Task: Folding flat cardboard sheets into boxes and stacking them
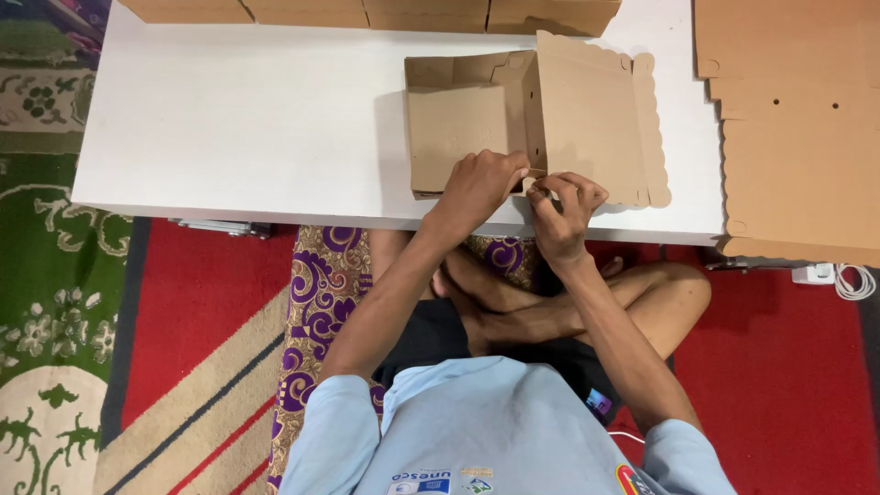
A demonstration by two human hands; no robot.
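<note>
- The half-folded brown cardboard box with a scalloped lid flap (pixel 513 119) sits at the near edge of the white tabletop (pixel 238 128), directly ahead of both hands.
- The left hand (pixel 481 183) presses curled fingers down on the box's near wall; the right hand (pixel 561 206), just beside it, pinches a small tab at the near corner.
- The lid lies open to the right, its long edge running away from the person.
- Bare tabletop spreads left; flat cardboard sheets (pixel 793 128) crowd the right.

Brown cardboard box (pixel 513 119); white table (pixel 247 119); red striped carpet (pixel 202 302); purple-gold patterned mat (pixel 316 293); light-blue shirt (pixel 486 431).
</note>
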